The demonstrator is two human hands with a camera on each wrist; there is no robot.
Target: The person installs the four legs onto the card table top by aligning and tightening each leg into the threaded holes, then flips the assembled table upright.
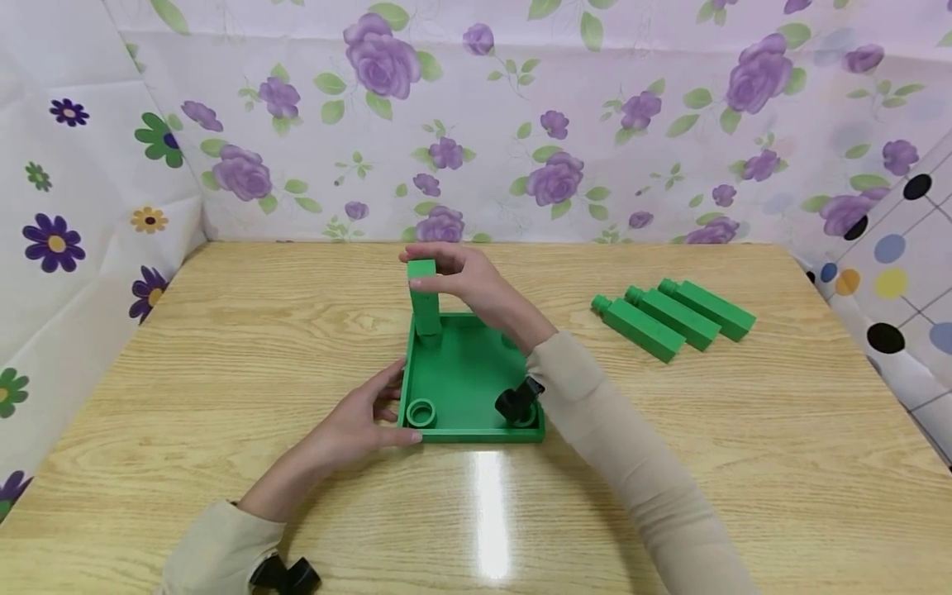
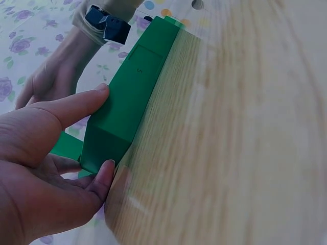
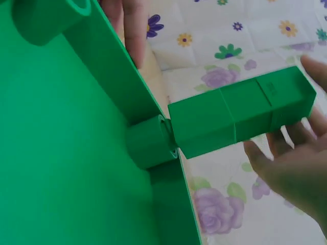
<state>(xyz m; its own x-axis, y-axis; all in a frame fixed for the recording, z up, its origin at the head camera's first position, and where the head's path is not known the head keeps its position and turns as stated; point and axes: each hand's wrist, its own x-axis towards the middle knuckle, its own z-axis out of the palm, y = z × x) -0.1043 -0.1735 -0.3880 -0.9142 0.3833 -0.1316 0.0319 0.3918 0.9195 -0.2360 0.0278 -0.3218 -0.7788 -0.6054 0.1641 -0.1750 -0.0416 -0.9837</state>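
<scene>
A square green toy tabletop point(image 1: 468, 380) lies underside up, with raised edges and round corner sockets. My left hand point(image 1: 353, 426) grips its near left corner, the thumb along the front edge and the fingers at the left side. In the left wrist view the thumb point(image 2: 84, 104) presses the green edge. My right hand point(image 1: 476, 281) holds a green square table leg point(image 1: 426, 302) upright at the far left corner. In the right wrist view the leg's lower end meets the far left socket point(image 3: 150, 143), and my fingers and thumb are around its upper end.
Three more green legs point(image 1: 673, 318) with threaded ends lie side by side to the right. The near left socket point(image 1: 421, 413) shows its open ring. The wooden table point(image 1: 245, 330) backs onto a flowered cloth point(image 1: 446, 124). Black wrist cameras point(image 1: 286, 574) sit on both sleeves.
</scene>
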